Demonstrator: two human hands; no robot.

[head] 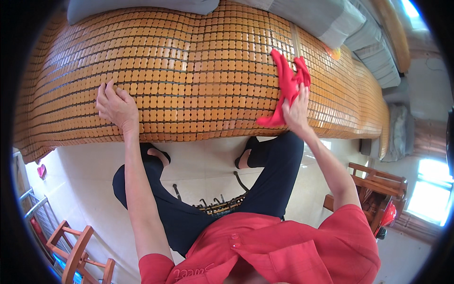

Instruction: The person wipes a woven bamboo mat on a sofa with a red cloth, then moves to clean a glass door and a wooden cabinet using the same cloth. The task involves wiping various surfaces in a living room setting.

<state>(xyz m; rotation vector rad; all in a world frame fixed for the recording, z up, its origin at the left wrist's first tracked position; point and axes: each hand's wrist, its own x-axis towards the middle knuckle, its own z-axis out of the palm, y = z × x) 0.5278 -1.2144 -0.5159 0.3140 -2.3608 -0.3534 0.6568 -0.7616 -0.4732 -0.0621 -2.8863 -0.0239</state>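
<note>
Before me stretches a tan tile seat mat [209, 88], its small glossy tiles joined in rows by dark cord. On the right, my right hand [297, 110] grips a crumpled red cloth [289, 85]. The cloth lies on the mat, with one end spread left near the front edge and two folds reaching back. Over the mat's left part, my left hand [117, 108] has loosely bent fingers, somewhat apart. No object shows in it, though the undersides of its fingers are hidden.
Grey cushions [340, 25] line the back. A small orange-yellow item [333, 53] lies at the back right. My knees flank a seat with a dark frame [223, 206]. Wooden stools or chairs stand lower left [78, 252] and right [379, 184], above the pale tiled floor [202, 159].
</note>
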